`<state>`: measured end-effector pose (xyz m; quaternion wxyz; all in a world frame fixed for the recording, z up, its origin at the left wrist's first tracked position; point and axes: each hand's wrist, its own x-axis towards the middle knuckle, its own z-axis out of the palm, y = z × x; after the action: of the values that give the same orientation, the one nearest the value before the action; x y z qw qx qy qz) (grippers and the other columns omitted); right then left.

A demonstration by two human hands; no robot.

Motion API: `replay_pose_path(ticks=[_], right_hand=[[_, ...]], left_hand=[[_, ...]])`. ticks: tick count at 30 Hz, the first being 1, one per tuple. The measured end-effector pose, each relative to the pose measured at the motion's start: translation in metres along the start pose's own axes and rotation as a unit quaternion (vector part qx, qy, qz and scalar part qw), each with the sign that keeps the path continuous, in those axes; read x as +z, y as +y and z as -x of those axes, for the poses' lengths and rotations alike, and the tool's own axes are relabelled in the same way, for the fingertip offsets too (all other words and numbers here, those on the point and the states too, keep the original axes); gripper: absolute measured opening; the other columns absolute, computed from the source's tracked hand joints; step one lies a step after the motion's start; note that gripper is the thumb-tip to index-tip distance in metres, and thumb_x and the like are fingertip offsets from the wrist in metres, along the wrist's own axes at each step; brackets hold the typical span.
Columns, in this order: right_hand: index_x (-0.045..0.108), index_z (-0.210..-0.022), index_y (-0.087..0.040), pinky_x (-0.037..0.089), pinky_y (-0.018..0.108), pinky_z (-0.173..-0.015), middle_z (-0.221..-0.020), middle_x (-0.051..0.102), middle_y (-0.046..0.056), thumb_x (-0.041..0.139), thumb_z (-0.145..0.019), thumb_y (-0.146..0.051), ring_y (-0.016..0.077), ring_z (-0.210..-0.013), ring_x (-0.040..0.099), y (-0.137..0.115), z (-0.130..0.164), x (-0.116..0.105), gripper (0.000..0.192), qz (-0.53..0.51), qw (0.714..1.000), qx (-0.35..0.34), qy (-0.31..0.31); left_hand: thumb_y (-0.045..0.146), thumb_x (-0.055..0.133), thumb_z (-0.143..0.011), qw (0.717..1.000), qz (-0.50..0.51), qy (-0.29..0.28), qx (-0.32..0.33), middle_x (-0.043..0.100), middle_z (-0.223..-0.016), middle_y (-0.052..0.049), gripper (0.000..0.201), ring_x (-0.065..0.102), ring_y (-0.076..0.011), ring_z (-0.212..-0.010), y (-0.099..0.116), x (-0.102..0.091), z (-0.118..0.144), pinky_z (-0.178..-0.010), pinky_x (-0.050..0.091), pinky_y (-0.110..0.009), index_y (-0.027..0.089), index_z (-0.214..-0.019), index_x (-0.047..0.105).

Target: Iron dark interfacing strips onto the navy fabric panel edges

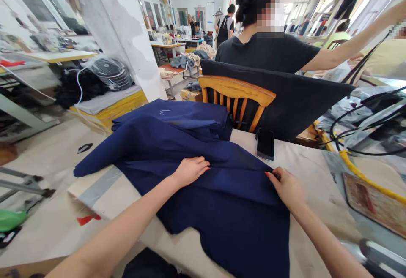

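A large piece of navy blue cloth (241,210) spreads over the table and hangs toward me at the front. My left hand (192,170) is closed at the middle of it, fingers bent together on a fold. At the cloth's right edge, my right hand (288,188) pinches the fabric between thumb and fingers. A straight crease runs between the two hands. Behind them lies a folded stack of navy cloth (196,111) with a white chalk-like mark on top. Just beyond my right hand, a dark phone (265,144) rests on the table.
The table (317,172) has a pale cover. Against its far side stands a wooden chair (237,85) draped with black cloth, a person (263,50) in front of it. To the right are a yellow-wrapped tube (368,176), black cables and a worn board (374,202). A white pillar (117,28) rises at left.
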<state>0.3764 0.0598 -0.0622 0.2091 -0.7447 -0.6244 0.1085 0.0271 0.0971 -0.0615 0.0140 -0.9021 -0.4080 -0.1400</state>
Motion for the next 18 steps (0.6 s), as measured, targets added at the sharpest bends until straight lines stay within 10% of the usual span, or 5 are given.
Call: replay_pose_path(ticks=[7,11,14,18], right_hand=[[0.052,-0.093,-0.022,0.038,0.032,-0.060,-0.080,0.058,0.003,0.043,-0.084,-0.050,0.0196,-0.069,0.055,0.005,0.053,-0.030,0.031,-0.009,0.999,-0.042,-0.011],[0.055,-0.080,-0.024,0.041,0.024,-0.061,-0.075,0.056,-0.002,0.044,-0.091,-0.038,0.0118,-0.066,0.055,0.005,0.140,-0.046,0.021,-0.061,0.953,-0.243,-0.172],[0.054,-0.087,-0.023,0.043,0.028,-0.065,-0.080,0.059,0.000,0.057,-0.086,-0.034,0.0151,-0.071,0.057,0.011,0.191,-0.036,0.011,-0.007,0.915,-0.380,-0.133],[0.055,-0.094,-0.022,0.044,0.031,-0.067,-0.086,0.060,0.003,0.053,-0.089,-0.027,0.0181,-0.077,0.058,0.023,0.212,-0.025,0.008,0.043,0.918,-0.387,-0.078]], left_hand=[[0.033,0.046,-0.096,0.998,0.001,0.044,-0.054,0.061,-0.101,-0.006,0.024,0.054,-0.0209,-0.093,0.012,-0.007,0.010,-0.080,0.042,-0.033,0.019,-0.109,0.062],[0.026,0.047,-0.096,0.989,0.083,0.093,-0.073,0.060,-0.106,-0.005,0.020,0.054,-0.0187,-0.094,0.059,-0.024,0.039,-0.082,0.040,-0.033,0.021,-0.109,0.060],[0.022,0.050,-0.094,0.983,0.164,0.076,-0.039,0.062,-0.102,-0.003,0.016,0.054,-0.0170,-0.091,0.106,-0.028,0.064,-0.080,0.039,-0.031,0.021,-0.105,0.061],[0.021,0.052,-0.093,0.975,0.221,0.022,0.008,0.063,-0.100,-0.003,0.014,0.054,-0.0156,-0.089,0.152,-0.026,0.083,-0.081,0.038,-0.031,0.021,-0.102,0.062]])
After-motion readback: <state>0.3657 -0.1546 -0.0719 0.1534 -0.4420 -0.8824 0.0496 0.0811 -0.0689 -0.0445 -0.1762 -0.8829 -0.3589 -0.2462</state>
